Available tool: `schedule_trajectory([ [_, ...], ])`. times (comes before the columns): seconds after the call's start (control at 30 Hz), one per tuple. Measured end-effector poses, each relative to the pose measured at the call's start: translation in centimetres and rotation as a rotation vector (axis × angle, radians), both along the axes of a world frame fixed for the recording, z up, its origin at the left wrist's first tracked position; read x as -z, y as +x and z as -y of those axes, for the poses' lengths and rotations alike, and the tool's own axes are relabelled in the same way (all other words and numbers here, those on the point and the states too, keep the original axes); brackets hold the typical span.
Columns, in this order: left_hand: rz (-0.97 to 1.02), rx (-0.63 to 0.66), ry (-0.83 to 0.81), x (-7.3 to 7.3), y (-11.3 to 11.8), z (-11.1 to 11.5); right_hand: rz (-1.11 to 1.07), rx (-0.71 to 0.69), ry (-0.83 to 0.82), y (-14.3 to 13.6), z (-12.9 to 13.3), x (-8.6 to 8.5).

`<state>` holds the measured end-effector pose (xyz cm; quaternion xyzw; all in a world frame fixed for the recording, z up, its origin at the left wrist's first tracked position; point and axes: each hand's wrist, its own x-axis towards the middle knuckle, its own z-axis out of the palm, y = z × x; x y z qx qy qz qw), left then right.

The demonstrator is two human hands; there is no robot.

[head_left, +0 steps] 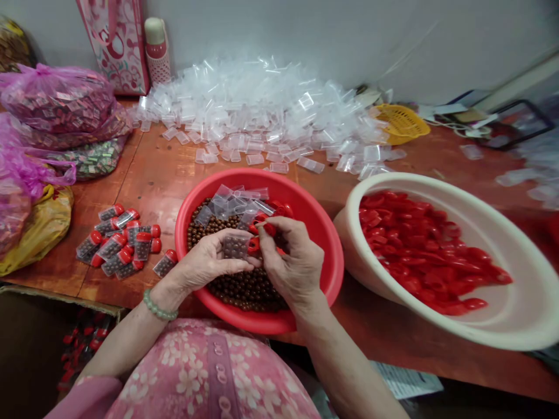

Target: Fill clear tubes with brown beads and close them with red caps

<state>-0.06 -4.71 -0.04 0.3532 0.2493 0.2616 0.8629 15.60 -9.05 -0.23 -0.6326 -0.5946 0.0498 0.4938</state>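
Over a red basin [321, 244] my left hand [212, 259] holds a small clear plastic case [236, 245] filled with brown beads, lying on its side. My right hand [292, 256] pinches a red plastic cap [269, 229] between thumb and forefinger, close to the case's right end. Another red piece [254, 244] sits right at that end; whether it is fixed on is unclear. Below the hands, brown beads [251, 291] fill the basin's bottom. Empty clear cases [231, 201] and some red caps [283, 209] rest on the beads at the back.
Filled, red-capped cases [116, 247] lie in a group on the wooden table [152, 169] at left. A white basin [410, 302] of red caps stands at right. Behind are a heap of clear cases [262, 105], a yellow basket [404, 125], a bottle [157, 52] and full pink bags [61, 105].
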Motion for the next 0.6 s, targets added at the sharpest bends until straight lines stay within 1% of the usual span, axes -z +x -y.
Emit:
schedule_trajectory([
  [0.07,-0.019,-0.044,0.011,0.2,0.0,0.0,0.200,-0.144,0.003,0.4,0.3,-0.2],
  [0.13,-0.024,-0.083,0.026,0.4,0.0,-0.1,0.327,-0.314,0.004,0.9,0.6,-0.4],
  [0.17,-0.027,-0.091,0.039,0.4,0.0,-0.1,0.376,-0.379,-0.005,1.1,0.8,-0.6],
  [0.23,-0.042,-0.083,0.060,0.5,0.1,-0.2,0.473,-0.454,-0.048,1.5,1.0,-0.9],
  [0.33,-0.055,-0.066,0.055,0.5,0.1,-0.4,0.613,-0.501,-0.151,1.9,1.3,-1.5],
  [0.4,-0.061,-0.060,0.040,0.4,0.1,-0.4,0.670,-0.508,-0.181,2.0,1.5,-1.9],
  [0.5,-0.057,-0.058,0.012,0.3,0.1,-0.4,0.716,-0.481,-0.150,2.0,1.5,-2.0],
  [0.6,-0.020,-0.028,-0.041,0.1,0.0,-0.5,0.671,-0.461,-0.090,2.2,1.4,-1.7],
])
